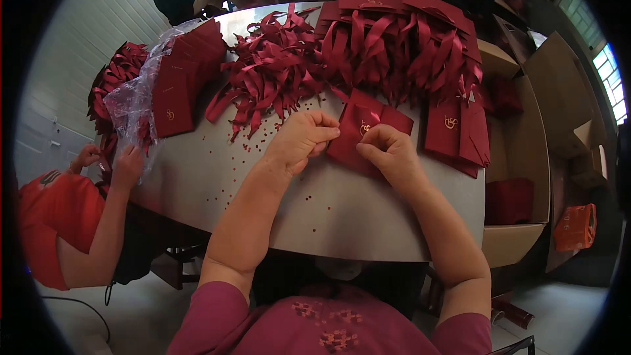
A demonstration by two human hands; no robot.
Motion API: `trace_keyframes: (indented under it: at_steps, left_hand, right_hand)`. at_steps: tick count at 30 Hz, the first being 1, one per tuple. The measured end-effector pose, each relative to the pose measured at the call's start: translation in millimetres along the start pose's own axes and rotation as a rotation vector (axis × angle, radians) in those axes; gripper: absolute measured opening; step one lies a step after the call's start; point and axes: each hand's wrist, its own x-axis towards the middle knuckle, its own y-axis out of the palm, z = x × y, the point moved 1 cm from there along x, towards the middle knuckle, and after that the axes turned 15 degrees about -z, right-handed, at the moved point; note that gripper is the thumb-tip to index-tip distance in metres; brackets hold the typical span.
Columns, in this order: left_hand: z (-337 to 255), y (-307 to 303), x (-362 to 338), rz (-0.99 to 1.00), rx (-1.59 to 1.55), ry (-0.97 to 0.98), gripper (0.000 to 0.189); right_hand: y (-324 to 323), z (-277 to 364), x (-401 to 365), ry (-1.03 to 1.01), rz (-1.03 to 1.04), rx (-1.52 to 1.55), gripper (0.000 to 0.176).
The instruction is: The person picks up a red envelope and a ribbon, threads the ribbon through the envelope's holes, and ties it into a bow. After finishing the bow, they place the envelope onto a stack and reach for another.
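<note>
A dark red gift bag (344, 149) with a gold emblem lies on the table between my hands. My left hand (301, 139) is at the bag's left edge, its thumb and index finger pinched together. Over the lower right part of the bag is my right hand (392, 150), also in a pinch, close to the emblem. What either pinch holds is too small to make out. A short shiny piece of red ribbon (372, 118) shows just above the emblem.
Loose red ribbons (276, 59) lie heaped behind my left hand. Ribboned bags (371, 1) are stacked at the back, more bags (444, 125) at right. A cardboard box (536, 158) stands beyond the table. At left, a co-worker's hand (128, 165) touches clear plastic (128, 105).
</note>
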Motion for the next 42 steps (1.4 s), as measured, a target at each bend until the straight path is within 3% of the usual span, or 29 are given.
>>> trace_keyframes:
  at_steps: [4, 6, 15, 24, 35, 42]
  left_hand:
    - [1, 3, -2, 0.025, 0.011, 0.078, 0.010]
    - [2, 4, -2, 0.019, 0.012, 0.067, 0.011]
    - [-2, 6, -9, 0.037, 0.001, 0.037, 0.010]
    - [0, 4, -6, 0.189, -0.032, 0.024, 0.009]
    - [0, 14, -13, 0.079, -0.013, 0.173, 0.031]
    - [9, 18, -10, 0.098, -0.076, 0.270, 0.032]
  right_hand:
    - [1, 3, 1, -0.012, 0.017, 0.024, 0.013]
    - [-3, 10, -1, 0.245, 0.066, 0.025, 0.012]
    - [-3, 6, 0, 0.232, 0.071, 0.090, 0.013]
    - [-4, 8, 0, 0.240, 0.108, 0.120, 0.011]
    - [-3, 1, 2, 0.242, 0.075, 0.178, 0.012]
    - [-5, 3, 3, 0.252, 0.090, 0.189, 0.011]
